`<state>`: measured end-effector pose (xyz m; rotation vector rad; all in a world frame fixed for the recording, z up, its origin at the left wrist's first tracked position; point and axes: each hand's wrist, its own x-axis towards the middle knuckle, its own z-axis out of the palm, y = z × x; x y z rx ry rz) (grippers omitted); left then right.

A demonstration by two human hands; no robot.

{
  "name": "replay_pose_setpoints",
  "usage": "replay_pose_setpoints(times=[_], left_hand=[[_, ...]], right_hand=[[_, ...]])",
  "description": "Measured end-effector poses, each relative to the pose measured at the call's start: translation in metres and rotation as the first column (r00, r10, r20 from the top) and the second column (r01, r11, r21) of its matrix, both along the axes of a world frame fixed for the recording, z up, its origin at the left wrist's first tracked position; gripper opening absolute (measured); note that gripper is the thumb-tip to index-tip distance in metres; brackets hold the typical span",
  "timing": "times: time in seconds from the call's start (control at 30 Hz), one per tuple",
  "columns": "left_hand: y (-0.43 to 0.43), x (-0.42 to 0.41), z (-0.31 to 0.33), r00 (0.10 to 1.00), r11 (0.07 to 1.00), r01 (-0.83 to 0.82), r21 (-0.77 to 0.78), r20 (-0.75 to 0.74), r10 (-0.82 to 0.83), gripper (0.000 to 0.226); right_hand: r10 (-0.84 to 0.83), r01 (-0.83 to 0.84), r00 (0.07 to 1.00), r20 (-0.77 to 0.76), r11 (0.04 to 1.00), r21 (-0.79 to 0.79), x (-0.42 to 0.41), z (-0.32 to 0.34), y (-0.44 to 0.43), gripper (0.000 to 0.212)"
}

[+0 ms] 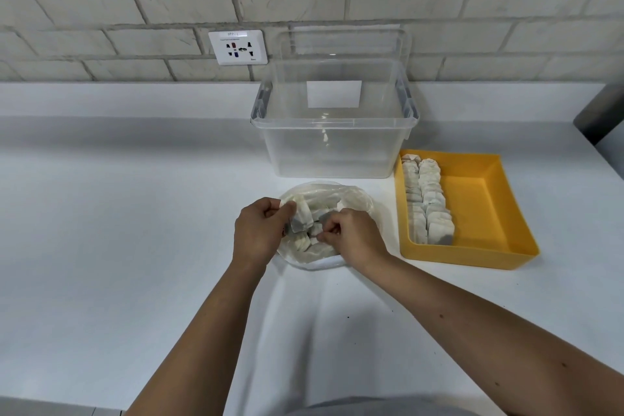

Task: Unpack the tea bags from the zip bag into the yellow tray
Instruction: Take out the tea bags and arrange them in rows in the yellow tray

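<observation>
My two hands cover much of the clear plastic zip bag (358, 201), which lies open on the white table (135, 213) just in front of one clear plastic storage box (334, 145). The heap of pale tea bags (314, 248) inside it is too jumbled and hidden to count. My left hand (258, 233) pinches one pale paper tea bag (302, 218) between thumb and fingers; it stands roughly upright, long axis tilted slightly left. My right hand (354, 236) has its fingers curled, pinching at the heap; which piece it holds is hard to make out. To the right sits one yellow plastic tray (486, 213), with two rows of packed tea bags (427, 203) along its left wall, running far to near.
</observation>
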<state>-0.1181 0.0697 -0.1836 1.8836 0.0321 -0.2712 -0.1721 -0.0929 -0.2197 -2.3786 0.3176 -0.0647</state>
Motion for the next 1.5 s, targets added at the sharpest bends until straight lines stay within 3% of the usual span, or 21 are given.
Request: replay_pose_setpoints(times=[0.13,0.37,0.63,0.93,1.23,1.33,1.5], left_hand=[[-0.001,0.000,0.003,1.000,1.000,0.009,-0.006,0.006,-0.009,0.018],[-0.007,-0.003,0.014,0.999,0.999,0.038,-0.039,0.037,-0.036,0.017],[-0.031,-0.017,0.029,0.986,0.983,0.157,-0.091,0.062,-0.152,0.021],[-0.085,-0.039,0.034,0.964,0.951,0.266,-0.156,0.068,-0.258,0.017],[-0.099,-0.038,0.031,0.947,0.943,0.319,-0.100,0.064,-0.313,0.022],[-0.097,-0.038,0.037,0.901,0.885,0.427,-0.185,0.009,-0.433,0.021],[-0.101,-0.042,0.044,0.758,0.721,0.640,-0.267,0.062,-0.649,0.019]], right_hand=[[-0.016,0.016,1.000,-0.004,0.994,0.112,-0.004,0.011,-0.010,0.009],[-0.035,0.030,0.998,0.044,0.993,0.110,-0.011,0.053,-0.031,0.015],[0.022,-0.036,0.997,0.071,0.976,0.213,-0.048,0.106,-0.074,0.013],[-0.119,0.082,0.987,0.104,0.947,0.312,-0.088,0.132,-0.121,0.020],[-0.162,0.101,0.965,0.204,0.955,0.279,-0.094,0.144,-0.137,0.018],[-0.150,0.074,0.959,0.242,0.952,0.296,-0.091,0.155,-0.139,0.018],[-0.118,0.035,0.960,0.254,0.950,0.310,-0.084,0.164,-0.137,0.021]])
